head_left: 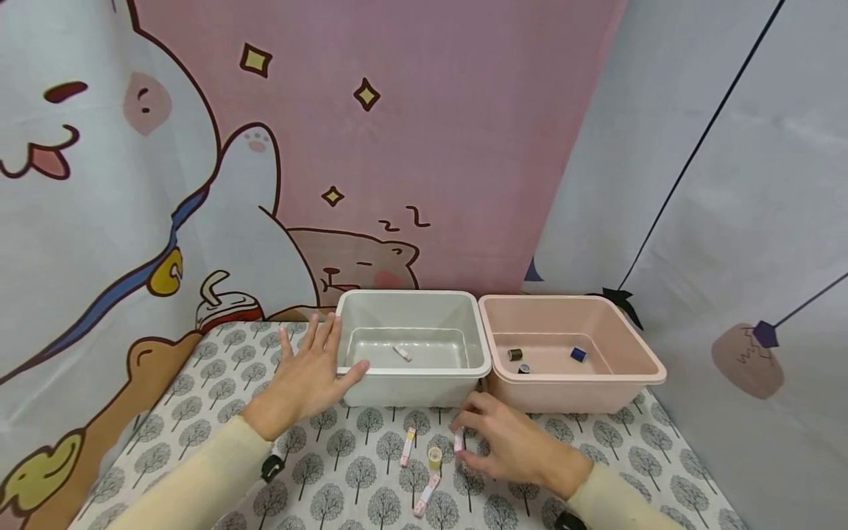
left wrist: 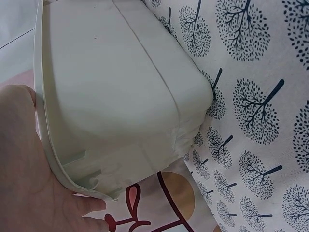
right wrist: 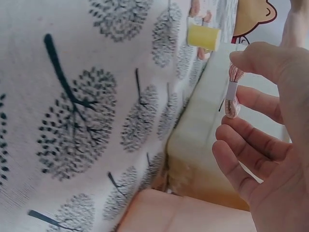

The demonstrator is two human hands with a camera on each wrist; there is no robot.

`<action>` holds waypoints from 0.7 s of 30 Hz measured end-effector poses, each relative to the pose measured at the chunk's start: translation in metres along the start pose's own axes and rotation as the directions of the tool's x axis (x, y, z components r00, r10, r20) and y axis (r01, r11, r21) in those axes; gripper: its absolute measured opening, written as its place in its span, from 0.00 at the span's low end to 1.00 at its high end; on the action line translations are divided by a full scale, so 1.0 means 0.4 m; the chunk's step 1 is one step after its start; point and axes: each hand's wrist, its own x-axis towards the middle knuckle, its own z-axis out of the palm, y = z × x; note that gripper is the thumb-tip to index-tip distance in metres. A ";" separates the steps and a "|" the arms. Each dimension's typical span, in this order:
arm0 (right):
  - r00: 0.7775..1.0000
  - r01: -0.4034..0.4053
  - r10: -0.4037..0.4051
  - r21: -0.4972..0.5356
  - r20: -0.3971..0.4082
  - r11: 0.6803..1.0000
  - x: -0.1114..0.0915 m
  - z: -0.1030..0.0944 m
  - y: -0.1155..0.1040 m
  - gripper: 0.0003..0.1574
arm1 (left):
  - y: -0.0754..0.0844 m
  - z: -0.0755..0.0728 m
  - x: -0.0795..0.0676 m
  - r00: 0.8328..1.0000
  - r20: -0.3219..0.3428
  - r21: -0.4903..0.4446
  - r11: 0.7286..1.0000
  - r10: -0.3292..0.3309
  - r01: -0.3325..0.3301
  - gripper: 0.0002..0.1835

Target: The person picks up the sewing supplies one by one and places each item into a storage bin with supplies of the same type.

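Note:
My right hand pinches a small pink skein of embroidery thread between thumb and fingers, in front of the two bins. A pale paper band wraps the middle of this skein. With its fingers spread straight, my left hand rests at the left rim of the pale grey-white bin. On the cloth lie two more pink skeins, one farther back and one nearer. Between them stands a yellow thread spool. Inside the white bin is one pale skein.
A pink bin stands against the white bin's right side. It holds an olive spool, a blue spool and a small dark spool with a pale end. The tree-print cloth covers the table, and a printed curtain hangs behind.

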 end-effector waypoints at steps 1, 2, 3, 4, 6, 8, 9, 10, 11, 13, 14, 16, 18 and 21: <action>1.000 0.007 -0.007 -0.005 -0.006 1.000 0.001 -0.004 -0.001 0.24 | 0.000 0.000 0.001 1.000 0.004 0.001 1.000 -0.002 0.002 0.63; 1.000 0.018 -0.018 -0.009 -0.014 1.000 0.002 -0.009 -0.003 0.24 | 0.001 0.000 0.000 1.000 0.007 0.000 1.000 -0.005 0.005 0.63; 0.999 0.027 -0.028 -0.013 -0.022 1.000 0.004 -0.014 -0.003 0.24 | 0.001 -0.001 0.000 1.000 0.010 -0.001 1.000 -0.006 0.006 0.63; 0.999 0.035 -0.035 -0.016 -0.028 0.999 0.005 -0.018 -0.005 0.25 | 0.001 -0.001 0.001 1.000 0.012 -0.002 1.000 -0.008 0.008 0.64; 0.998 0.050 -0.051 -0.021 -0.042 0.999 0.007 -0.028 -0.006 0.25 | 0.003 -0.002 0.000 1.000 0.011 -0.006 1.000 -0.008 0.008 0.64; 0.995 0.071 -0.073 -0.030 -0.061 0.997 0.010 -0.037 -0.008 0.25 | 0.003 -0.002 -0.001 1.000 0.009 -0.008 1.000 -0.009 0.009 0.63; 0.994 0.081 -0.083 -0.035 -0.072 0.996 0.012 -0.041 -0.009 0.25 | 0.004 -0.002 -0.002 1.000 0.006 -0.008 1.000 -0.007 0.007 0.63; 0.992 0.092 -0.095 -0.039 -0.082 0.995 0.014 -0.045 -0.010 0.25 | 0.004 -0.003 -0.002 1.000 0.002 -0.009 1.000 -0.006 0.006 0.63; 0.990 0.101 -0.105 -0.045 -0.093 0.994 0.016 -0.049 -0.011 0.24 | 0.004 -0.003 -0.003 1.000 -0.002 -0.010 1.000 -0.004 0.004 0.63; 0.986 0.118 -0.124 -0.058 -0.112 0.991 0.020 -0.058 -0.013 0.24 | 0.004 -0.004 -0.004 1.000 -0.003 -0.012 1.000 -0.004 0.004 0.62; 0.985 0.124 -0.130 -0.059 -0.117 0.991 0.022 -0.063 -0.015 0.23 | 0.004 -0.005 -0.005 1.000 -0.005 -0.015 1.000 -0.002 0.002 0.62; 0.981 0.138 -0.145 -0.064 -0.129 0.988 0.026 -0.072 -0.018 0.23 | 0.004 -0.005 -0.005 1.000 -0.006 -0.019 1.000 -0.001 0.001 0.62; 0.977 0.154 -0.162 -0.066 -0.140 0.986 0.028 -0.082 -0.020 0.23 | 0.004 -0.004 -0.004 1.000 -0.008 -0.023 1.000 0.002 -0.002 0.62; 0.969 0.178 -0.187 -0.066 -0.161 0.982 0.032 -0.096 -0.023 0.23 | 0.003 -0.002 -0.004 1.000 -0.004 -0.021 1.000 -0.002 0.002 0.62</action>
